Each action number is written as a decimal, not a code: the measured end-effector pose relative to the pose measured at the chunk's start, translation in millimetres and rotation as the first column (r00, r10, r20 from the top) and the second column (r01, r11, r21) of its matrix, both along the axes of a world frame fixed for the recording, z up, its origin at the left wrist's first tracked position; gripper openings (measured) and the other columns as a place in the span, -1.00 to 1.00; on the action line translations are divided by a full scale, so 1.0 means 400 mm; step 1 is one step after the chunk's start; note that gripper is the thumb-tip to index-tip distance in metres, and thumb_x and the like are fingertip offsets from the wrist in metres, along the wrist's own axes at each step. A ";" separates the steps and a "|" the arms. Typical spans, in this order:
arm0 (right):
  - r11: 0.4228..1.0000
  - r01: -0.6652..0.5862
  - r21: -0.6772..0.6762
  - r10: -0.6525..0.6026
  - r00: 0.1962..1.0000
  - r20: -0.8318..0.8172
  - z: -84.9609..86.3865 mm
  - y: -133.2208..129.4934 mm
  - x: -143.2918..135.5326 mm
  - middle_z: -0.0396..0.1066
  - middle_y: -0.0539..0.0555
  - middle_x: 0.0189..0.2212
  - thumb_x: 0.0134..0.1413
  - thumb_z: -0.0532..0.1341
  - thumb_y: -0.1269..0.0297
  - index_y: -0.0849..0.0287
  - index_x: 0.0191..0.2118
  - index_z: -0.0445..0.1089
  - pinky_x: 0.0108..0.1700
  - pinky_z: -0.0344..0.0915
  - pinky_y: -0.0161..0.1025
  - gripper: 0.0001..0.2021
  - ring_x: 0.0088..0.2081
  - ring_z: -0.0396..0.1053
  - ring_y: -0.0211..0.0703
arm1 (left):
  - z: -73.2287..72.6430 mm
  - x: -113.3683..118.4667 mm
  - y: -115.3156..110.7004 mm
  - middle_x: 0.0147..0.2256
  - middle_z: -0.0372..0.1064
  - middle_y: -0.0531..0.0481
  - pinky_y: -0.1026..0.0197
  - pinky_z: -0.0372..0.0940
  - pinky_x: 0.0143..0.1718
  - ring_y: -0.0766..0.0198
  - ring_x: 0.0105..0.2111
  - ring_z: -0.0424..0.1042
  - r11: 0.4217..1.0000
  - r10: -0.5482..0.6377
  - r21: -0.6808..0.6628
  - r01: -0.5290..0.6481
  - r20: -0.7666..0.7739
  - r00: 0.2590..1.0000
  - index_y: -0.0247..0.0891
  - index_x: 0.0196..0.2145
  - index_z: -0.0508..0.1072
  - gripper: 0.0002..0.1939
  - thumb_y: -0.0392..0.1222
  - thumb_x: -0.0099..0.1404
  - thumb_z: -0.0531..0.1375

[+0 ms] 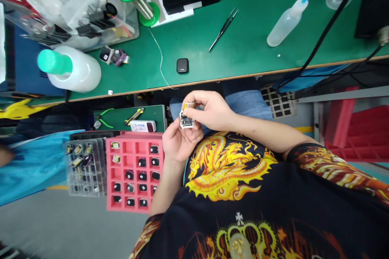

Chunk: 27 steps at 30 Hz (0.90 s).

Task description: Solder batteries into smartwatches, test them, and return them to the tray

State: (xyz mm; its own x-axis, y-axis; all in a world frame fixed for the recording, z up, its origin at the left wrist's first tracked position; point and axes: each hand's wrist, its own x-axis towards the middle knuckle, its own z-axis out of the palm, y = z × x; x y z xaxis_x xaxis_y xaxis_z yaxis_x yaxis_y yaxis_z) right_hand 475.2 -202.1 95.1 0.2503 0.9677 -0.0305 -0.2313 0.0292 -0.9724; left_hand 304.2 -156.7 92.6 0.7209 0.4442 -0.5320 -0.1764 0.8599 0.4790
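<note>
Head view: fingers cover the edges of the device (187, 122), and whether the yellow piece (189, 105) at its top is joined to it cannot be told. The left hand (181, 142) has its thumb and fingers closed on the device's lower part; the right hand (209, 109) pinches its upper part, thumb over the front, some fingertips hidden behind. The device sits off the bench, just below the case (182, 66) as seen here. The contents of the bags (67, 0), up and left of the case, are blurred. The screen (372, 4), far right of it, is cut off, and the left arm hides part of the pink tray (121, 174), low and left of it.

The bench (243, 54) under the case is green with a wooden edge. Tweezers (224, 29) lie up and right of the case, and a clear bottle (287, 22) lies farther right. Up and left stands a solder spool (138, 0); a white bottle (79, 68) is well left. Below and left, pliers (105, 118) lie on a lower green surface (159, 115), with grey floor (82, 222) beneath.
</note>
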 end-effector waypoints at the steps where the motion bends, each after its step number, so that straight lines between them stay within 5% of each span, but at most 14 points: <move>1: 1.000 -0.013 -0.025 0.012 0.999 -0.043 -0.003 0.002 0.000 0.54 -0.03 -0.39 0.16 0.34 0.29 0.19 -0.26 0.49 -0.40 0.40 -0.36 -0.91 -0.41 0.45 -0.30 | 0.000 0.000 -0.001 -0.37 0.41 -0.05 0.27 0.25 -0.42 0.34 -0.49 0.26 1.000 0.000 -0.017 0.000 0.006 1.000 -0.21 -0.16 0.57 -0.78 -0.04 0.51 0.21; 12: 0.989 -0.068 -0.132 0.019 0.940 -0.340 -0.019 0.020 -0.002 0.53 -0.02 -0.49 -0.03 0.44 0.29 0.22 -0.37 0.51 -0.48 0.31 -0.40 -0.85 -0.51 0.38 -0.36 | -0.016 -0.016 -0.011 -0.35 0.36 -0.08 0.28 0.24 -0.47 0.37 -0.50 0.21 0.999 -0.036 -0.022 0.036 -0.011 0.999 -0.34 -0.10 0.61 -0.62 0.07 0.49 0.22; 27: 0.980 -0.110 -0.163 0.026 0.896 -0.443 -0.026 0.018 0.005 0.58 0.02 -0.43 -0.04 0.47 0.31 0.24 -0.35 0.52 -0.45 0.34 -0.40 -0.83 -0.49 0.40 -0.35 | -0.022 -0.017 -0.012 -0.40 0.32 -0.08 0.28 0.23 -0.49 0.37 -0.52 0.20 0.998 -0.044 -0.041 0.044 -0.003 0.999 -0.40 -0.11 0.66 -0.54 0.10 0.47 0.21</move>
